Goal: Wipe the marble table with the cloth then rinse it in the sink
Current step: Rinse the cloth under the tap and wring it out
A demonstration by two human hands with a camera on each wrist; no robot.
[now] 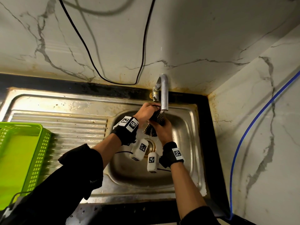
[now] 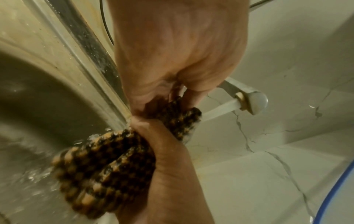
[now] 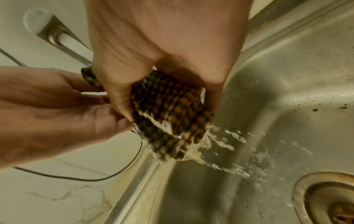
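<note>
A: Where is the cloth (image 1: 156, 122)?

B: Bunched under the mouth of the tap (image 1: 163, 93), over the bowl of the sink (image 1: 186, 120). Both hands grasp it: the left hand (image 1: 145, 113) takes the upper end, the right hand (image 1: 163, 132) the lower, and the two hands touch.

A: And the fingers?

B: In the right wrist view the right hand's fingers (image 3: 118, 106) are curled tight round the dark checked cloth (image 3: 168, 115), and water sprays out below them toward the drain (image 3: 333, 201). In the left wrist view the left hand (image 2: 180, 53) pinches the cloth (image 2: 103, 171) just above the right hand (image 2: 172, 174).

A: What lies around them?

B: A green basket (image 1: 24, 156) sits on the ribbed draining board, well left of the fingers. A black cable (image 1: 142, 46) loops down the marble wall behind the tap, and a blue hose (image 1: 253, 125) runs along the wall to the right.
</note>
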